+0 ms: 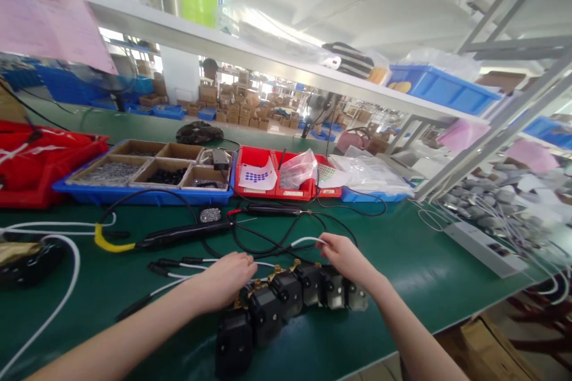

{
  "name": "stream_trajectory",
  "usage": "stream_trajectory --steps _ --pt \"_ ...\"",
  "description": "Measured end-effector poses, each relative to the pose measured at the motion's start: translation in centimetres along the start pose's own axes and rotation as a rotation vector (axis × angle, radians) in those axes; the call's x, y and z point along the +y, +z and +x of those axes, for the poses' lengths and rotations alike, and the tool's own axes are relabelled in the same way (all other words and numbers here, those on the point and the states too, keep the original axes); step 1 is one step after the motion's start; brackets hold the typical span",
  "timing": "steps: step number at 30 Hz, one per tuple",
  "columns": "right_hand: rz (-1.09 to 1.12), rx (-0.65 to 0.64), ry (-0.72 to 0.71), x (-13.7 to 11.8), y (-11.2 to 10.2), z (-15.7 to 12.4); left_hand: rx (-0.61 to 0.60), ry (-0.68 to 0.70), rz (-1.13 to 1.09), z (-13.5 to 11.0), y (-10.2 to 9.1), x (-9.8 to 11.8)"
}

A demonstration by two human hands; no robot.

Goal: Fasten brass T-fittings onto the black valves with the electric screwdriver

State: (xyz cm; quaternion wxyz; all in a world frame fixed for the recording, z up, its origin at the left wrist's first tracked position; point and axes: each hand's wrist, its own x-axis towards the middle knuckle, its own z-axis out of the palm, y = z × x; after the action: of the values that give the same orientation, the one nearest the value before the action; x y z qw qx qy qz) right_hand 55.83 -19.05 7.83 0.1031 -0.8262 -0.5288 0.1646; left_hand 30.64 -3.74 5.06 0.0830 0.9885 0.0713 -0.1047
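A row of black box-shaped units with brass fittings on top [288, 294] stands on the green bench. My right hand [342, 256] is closed above the far end of the row, its fingertips pinching a white cable [306, 240]. Over the nearer units rests my left hand [230, 278], fingers curled down among the brass fittings; what lies under the fingertips is hidden. White cables with black sleeved ends [167, 266] run out to the left from beneath that hand.
Behind the hands lie a black rod-like tool with a yellow end [179, 235] and a second black tool with a red tip [272, 210]. Further back stand a blue tray of small parts [147, 193] and red bins [292, 192]. A power strip [485, 248] sits on the right.
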Motion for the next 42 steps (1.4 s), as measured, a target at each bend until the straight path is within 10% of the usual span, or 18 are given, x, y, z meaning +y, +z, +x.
stream_trajectory --steps 12,25,34,42 --pt "0.049 -0.126 -0.386 -6.6 3.3 0.5 -0.009 -0.209 -0.064 0.4 1.2 0.7" --pt "0.014 0.575 -0.331 -3.3 7.6 -7.0 0.242 -0.430 -0.253 0.9 4.7 3.8" --pt "-0.135 0.778 -0.387 -3.4 10.4 -10.7 0.276 -0.479 -0.306 5.8 5.5 8.7" --pt "-0.104 0.777 -0.178 3.0 9.5 -9.5 0.376 -0.289 -0.430 15.8 4.6 10.6"
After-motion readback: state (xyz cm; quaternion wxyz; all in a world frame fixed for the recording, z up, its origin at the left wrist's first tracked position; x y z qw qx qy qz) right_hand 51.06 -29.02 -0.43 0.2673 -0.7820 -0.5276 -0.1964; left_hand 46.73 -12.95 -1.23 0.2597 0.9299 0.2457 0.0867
